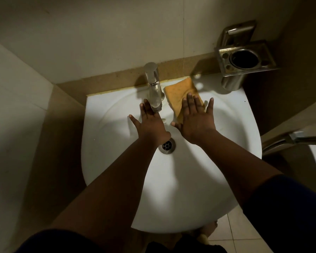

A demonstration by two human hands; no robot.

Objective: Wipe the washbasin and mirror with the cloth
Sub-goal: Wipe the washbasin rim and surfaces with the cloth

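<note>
**Tiled washroom corner: two flat hands over one basin and one cloth**

Beige floor tiles (pixel 232 232) show below the near rim of the white washbasin (pixel 117 179), which fills the middle of the view. One drain (pixel 167 145) sits in the bowl between the two forearms. Beyond it, the left hand (pixel 150 125) is held flat with fingers spread, its fingertips at the base of the single chrome tap (pixel 154 88); it grips nothing. The right hand (pixel 197 121) is likewise flat and spread, its fingers lying over the near end of the orange cloth (pixel 181 94); whether it presses or hovers cannot be told. One cloth is present, folded flat on the back ledge just right of the tap. It is judged light, soft and limp, possibly damp, so it should bunch easily; pinching the near folded edge, or gathering it under the palm, seems the surest hold. Farthest, one steel tumbler holder (pixel 244 59) hangs on the wall. No mirror is visible.
</note>
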